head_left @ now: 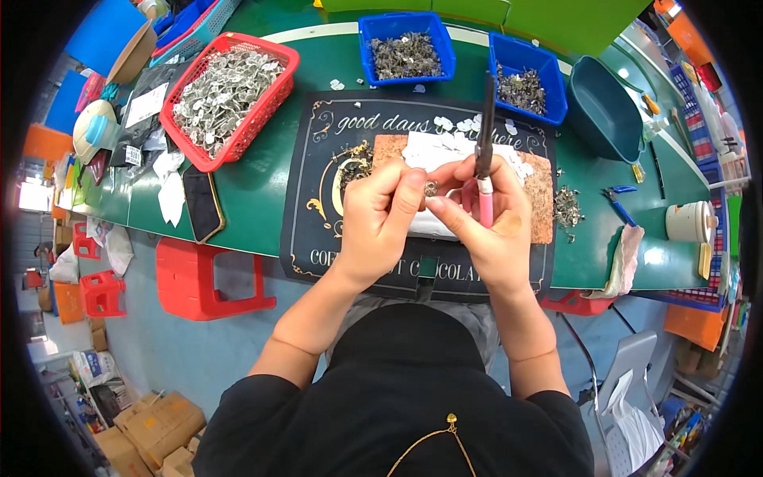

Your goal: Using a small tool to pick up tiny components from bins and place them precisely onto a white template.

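Centrally, the left hand [383, 219] pinches a small metal piece [431, 188] between fingertips; the right hand [502, 230] grasps a pink-handled tool [486, 203].

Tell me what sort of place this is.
Likely a small-parts workshop: a long green table holds a red basket heaped with small silvery pieces, blue bins of more small parts, and blue-handled pliers.

Across the black mat [296, 230] I see pale cursive lettering [373, 122] above and capitals [461, 273] below; white labels [149, 104] on a black plastic bag [132, 133] bear print too small to read.
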A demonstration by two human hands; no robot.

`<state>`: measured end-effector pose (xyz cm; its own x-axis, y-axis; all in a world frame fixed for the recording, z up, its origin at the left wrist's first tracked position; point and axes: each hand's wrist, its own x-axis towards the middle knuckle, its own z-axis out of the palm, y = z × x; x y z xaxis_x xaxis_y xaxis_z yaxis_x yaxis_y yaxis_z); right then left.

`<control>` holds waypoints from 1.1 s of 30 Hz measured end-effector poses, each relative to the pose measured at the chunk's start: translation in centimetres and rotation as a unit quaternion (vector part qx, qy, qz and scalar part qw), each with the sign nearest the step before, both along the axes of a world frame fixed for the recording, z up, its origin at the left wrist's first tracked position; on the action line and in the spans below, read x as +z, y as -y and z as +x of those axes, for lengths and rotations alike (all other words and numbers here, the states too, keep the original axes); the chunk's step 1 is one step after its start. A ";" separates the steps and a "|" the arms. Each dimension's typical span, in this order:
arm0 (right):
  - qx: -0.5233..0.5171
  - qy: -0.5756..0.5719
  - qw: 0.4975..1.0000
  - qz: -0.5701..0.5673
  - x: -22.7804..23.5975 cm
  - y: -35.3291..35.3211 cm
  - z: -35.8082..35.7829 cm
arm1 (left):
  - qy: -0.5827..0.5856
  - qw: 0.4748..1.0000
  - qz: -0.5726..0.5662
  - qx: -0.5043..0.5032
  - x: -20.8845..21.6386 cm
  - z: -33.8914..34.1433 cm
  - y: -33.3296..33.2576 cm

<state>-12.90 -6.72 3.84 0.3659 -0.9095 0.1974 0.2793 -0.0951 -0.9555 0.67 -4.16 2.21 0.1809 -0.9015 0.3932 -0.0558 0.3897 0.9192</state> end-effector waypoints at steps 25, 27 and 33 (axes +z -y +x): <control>-0.001 0.087 0.987 0.136 -0.9 0.1 0.6 | 0.071 0.984 -0.127 0.100 -2.0 -0.3 -0.4; -0.017 0.065 0.995 0.080 -0.7 0.0 0.6 | 0.101 0.978 -0.140 0.120 -1.7 0.0 -0.5; -0.078 -0.036 0.990 -0.114 -0.6 0.1 0.4 | 0.110 0.975 -0.150 0.121 -1.2 -0.1 -1.1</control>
<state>-12.46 -6.78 3.28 0.2453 -0.8911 0.3817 0.1757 -0.3464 -0.9215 0.57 -3.02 0.98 0.2550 -0.6815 0.6859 -0.3632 0.5899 0.7212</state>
